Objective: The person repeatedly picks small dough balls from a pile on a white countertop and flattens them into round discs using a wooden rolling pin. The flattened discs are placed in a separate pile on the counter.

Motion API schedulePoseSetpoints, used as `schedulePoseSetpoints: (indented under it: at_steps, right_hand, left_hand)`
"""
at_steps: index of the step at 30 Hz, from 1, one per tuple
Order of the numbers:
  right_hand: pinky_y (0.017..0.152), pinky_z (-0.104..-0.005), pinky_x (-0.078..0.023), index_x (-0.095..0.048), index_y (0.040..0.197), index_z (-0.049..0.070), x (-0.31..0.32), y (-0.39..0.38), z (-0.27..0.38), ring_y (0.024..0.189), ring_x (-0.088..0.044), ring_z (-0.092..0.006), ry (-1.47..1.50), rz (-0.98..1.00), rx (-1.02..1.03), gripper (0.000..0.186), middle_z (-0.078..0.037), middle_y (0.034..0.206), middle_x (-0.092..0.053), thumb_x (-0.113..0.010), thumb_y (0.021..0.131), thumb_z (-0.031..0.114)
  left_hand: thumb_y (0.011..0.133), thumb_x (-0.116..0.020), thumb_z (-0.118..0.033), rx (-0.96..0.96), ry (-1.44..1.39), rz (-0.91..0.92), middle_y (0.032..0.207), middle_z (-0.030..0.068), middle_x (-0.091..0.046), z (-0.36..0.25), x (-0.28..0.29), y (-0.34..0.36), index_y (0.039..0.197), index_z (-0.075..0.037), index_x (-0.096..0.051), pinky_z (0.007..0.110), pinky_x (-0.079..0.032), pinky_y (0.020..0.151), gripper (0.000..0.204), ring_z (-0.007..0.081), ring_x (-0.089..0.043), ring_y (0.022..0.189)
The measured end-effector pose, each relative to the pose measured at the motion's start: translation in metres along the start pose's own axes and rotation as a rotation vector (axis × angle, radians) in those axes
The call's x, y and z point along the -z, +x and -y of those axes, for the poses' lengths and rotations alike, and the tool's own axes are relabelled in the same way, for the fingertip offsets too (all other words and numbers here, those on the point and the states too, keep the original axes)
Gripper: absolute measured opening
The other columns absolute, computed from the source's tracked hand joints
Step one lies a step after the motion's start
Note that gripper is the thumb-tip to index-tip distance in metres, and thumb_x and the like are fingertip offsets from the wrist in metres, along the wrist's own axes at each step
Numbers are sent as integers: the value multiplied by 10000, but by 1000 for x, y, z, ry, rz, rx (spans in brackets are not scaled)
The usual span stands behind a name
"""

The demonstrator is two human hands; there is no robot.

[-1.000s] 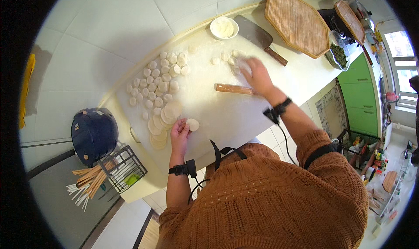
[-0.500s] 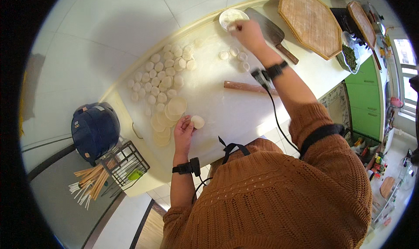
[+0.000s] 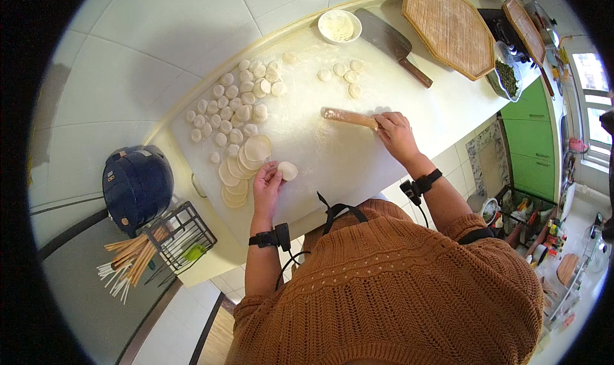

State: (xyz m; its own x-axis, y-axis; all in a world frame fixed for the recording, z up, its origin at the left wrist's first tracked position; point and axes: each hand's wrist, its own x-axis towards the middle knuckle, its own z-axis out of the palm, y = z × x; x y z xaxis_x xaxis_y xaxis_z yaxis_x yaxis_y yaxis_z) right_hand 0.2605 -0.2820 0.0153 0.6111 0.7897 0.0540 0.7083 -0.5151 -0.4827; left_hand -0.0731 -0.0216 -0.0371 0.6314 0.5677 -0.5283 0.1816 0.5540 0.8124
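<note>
Between the thumb and fingers of my left hand (image 3: 267,181) is a small flattened dough disc (image 3: 288,171), held just above the board. My right hand (image 3: 396,135) grips the right end of a wooden rolling pin (image 3: 348,117), which lies on the floured white board (image 3: 307,202). Loose flour (image 3: 323,133) is scattered below the pin. Rolled dough wrappers (image 3: 258,147) overlap in a stack beside my left hand. Farther off, many small dough pieces (image 3: 226,113) sit in a cluster, and several more dough pieces (image 3: 352,77) lie beyond the pin.
At the back are a white bowl of flour (image 3: 339,26), a cleaver (image 3: 390,38) and an octagonal wooden tray (image 3: 451,29). A container of chopped greens (image 3: 506,78) stands at the far right. On the left are a blue appliance (image 3: 137,185) and a wire rack with chopsticks (image 3: 182,237).
My right hand has come back from the flour bowl and taken hold of the rolling pin's right end. Flour now lies scattered on the board. My left hand stays with the dough disc.
</note>
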Motion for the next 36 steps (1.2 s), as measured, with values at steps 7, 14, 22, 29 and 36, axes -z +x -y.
schedulePoseSetpoints:
  at_steps: [7,14,22,29,36]
  right_hand:
    - [1037,-483,-521,-742,1240,52,-33,-21,38,1162,-639,-364,106,-12,85,288,-132,1198,-691,-752,966,141]
    - [1026,-482,-505,-744,1275,93,-36,-50,45,1155,-633,-325,-13,153,245,322,-98,1207,-662,-772,964,174]
    - [1046,-523,-500,-714,1332,156,-44,-79,45,1230,-603,-322,18,261,415,334,-68,1289,-653,-689,1000,183]
    - [1023,-502,-526,-731,1287,60,-44,-41,41,1148,-624,-379,118,85,84,296,-148,1193,-669,-699,1021,187]
    - [1049,-489,-509,-761,1290,99,-24,-20,23,1171,-628,-360,92,6,4,301,-120,1204,-679,-727,1002,176]
  left_hand:
    - [1091,-685,-73,-1,-47,-32,1264,86,-743,0,0,-1,1409,-46,-629,362,-612,978,324,189,-728,1130]
    - [1098,-660,-66,-45,-80,-11,1292,102,-719,-2,0,-1,1438,-32,-610,377,-606,1022,345,213,-709,1192]
    - [1096,-649,-41,-102,-246,-89,1237,101,-737,-10,0,-7,1422,-29,-614,389,-617,1035,328,224,-723,1174]
    - [1098,-655,-56,-100,-191,-70,1268,111,-737,-14,2,-11,1416,-30,-619,394,-616,1031,322,227,-725,1170]
    - [1089,-659,-39,-21,-77,8,1319,132,-722,-24,-19,-4,1455,-26,-587,404,-602,1060,373,244,-715,1208]
